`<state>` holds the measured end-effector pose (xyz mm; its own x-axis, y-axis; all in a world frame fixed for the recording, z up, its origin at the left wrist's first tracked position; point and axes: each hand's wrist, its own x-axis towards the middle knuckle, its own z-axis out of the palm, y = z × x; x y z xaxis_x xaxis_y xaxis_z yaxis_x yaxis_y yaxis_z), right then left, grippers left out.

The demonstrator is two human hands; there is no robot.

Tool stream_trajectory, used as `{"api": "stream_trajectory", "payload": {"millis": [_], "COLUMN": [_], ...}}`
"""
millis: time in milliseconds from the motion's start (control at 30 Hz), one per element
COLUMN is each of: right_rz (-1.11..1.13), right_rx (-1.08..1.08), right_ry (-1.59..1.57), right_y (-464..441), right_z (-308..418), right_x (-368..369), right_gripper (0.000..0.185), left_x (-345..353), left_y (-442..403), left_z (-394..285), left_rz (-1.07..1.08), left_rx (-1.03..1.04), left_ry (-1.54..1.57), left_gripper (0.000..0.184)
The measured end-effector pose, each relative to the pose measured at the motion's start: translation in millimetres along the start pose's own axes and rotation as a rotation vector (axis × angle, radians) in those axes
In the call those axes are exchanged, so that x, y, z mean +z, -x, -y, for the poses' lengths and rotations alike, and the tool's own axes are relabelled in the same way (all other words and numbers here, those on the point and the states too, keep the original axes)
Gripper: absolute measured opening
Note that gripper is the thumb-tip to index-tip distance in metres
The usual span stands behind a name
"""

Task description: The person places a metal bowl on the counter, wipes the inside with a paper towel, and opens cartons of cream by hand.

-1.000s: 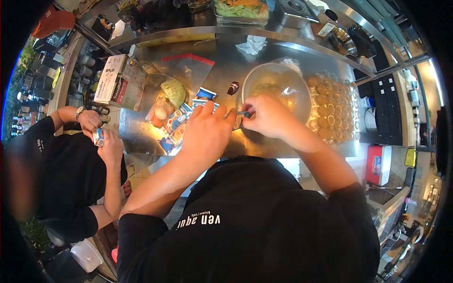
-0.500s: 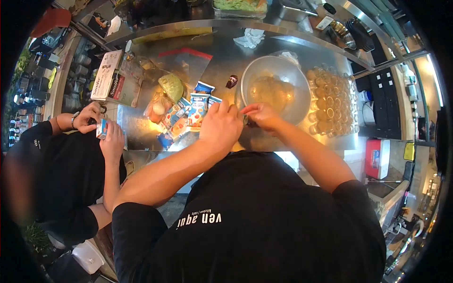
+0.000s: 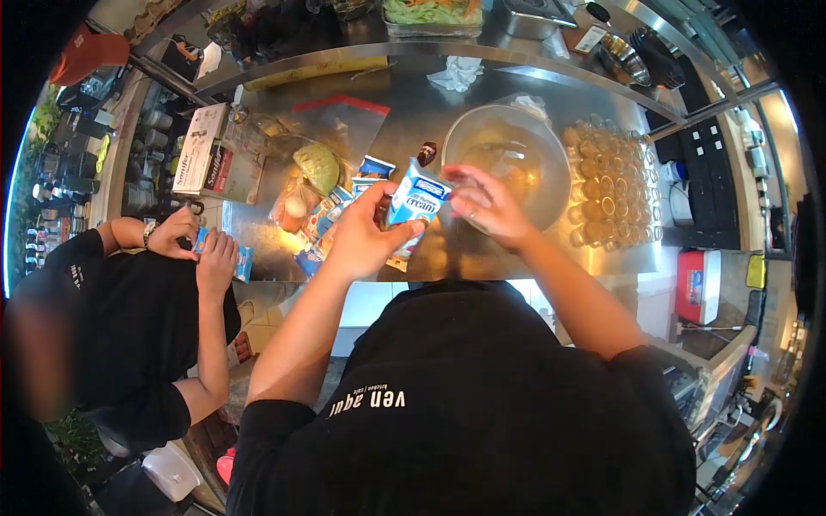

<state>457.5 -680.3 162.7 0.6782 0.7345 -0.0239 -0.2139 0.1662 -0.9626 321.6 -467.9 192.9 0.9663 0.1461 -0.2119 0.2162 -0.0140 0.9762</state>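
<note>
My left hand (image 3: pixel 368 236) is wrapped round a blue and white cream carton (image 3: pixel 419 206), held tilted above the front of the steel table. Just right of the carton's top is my right hand (image 3: pixel 492 206), its fingers apart and nothing seen in them. Behind my right hand sits a large round metal bowl (image 3: pixel 533 142). More blue packs (image 3: pixel 376 167) lie to the left of the carton, near a green cabbage (image 3: pixel 317 168) and a bag of onions (image 3: pixel 294 206). A small dark red item (image 3: pixel 427 153) rests by the bowl's left rim.
Several rows of small glass jars (image 3: pixel 607 189) stand right of the bowl. A Sonifer box (image 3: pixel 202 150) is at the table's left. On the left, another person (image 3: pixel 129 335) holds a blue pack (image 3: pixel 243 262). A crumpled white cloth (image 3: pixel 457 74) lies behind the bowl.
The cream carton has come up into clear view in my left hand. My right hand has opened and moved slightly right. The other person's blue pack has turned and shifted right.
</note>
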Motion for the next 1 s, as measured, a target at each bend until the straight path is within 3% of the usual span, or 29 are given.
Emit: {"api": "stream_trajectory", "payload": {"millis": [100,167,233,267,367,567,700,767,833,900,967,1000], "right_rz": [0.002,0.020,0.029,0.030,-0.010,-0.052,-0.064,-0.088,-0.091,-0.084,-0.047,-0.048], "right_rx": [0.153,0.116,-0.061,-0.059,-0.169,-0.122,-0.150,0.059,0.088,-0.110,-0.204,-0.304], "right_ry": [0.057,0.109,0.272,0.270,0.240,0.225,0.143,0.001,-0.097,0.048,0.089,0.267], "right_y": [-2,-2,-3,-3,-2,-10,-24,-29,-24,-13,-4,0], "right_z": [4,12,12,13,18,25,37,46,54,57,49,50], "right_x": [17,20,21,23,28,32,24,20,25,33,36,38], "right_gripper": [0.045,0.041,0.037,0.037,0.033,0.025,0.021,0.027,0.033,0.036,0.037,0.039], "left_x": [12,14,15,16,23,32,16,14,15,17,12,12], "left_y": [5,6,0,-1,-1,-12,-11,-8,-11,-14,-14,-13], "left_z": [-2,-8,-11,-10,-12,-12,-22,-24,-21,-24,-24,-24], "left_rz": [0.017,0.030,0.003,-0.011,-0.068,-0.103,0.030,0.115,0.078,-0.077,-0.078,-0.087], "left_rx": [0.006,-0.010,0.053,0.136,0.223,0.292,0.137,0.084,0.107,-0.122,-0.148,-0.149], "left_ry": [0.139,0.172,0.439,0.279,0.275,0.441,0.426,0.194,0.209,0.855,0.892,0.906], "left_gripper": [0.042,0.037,0.030,0.030,0.027,0.023,0.033,0.037,0.039,0.039,0.040,0.040]}}
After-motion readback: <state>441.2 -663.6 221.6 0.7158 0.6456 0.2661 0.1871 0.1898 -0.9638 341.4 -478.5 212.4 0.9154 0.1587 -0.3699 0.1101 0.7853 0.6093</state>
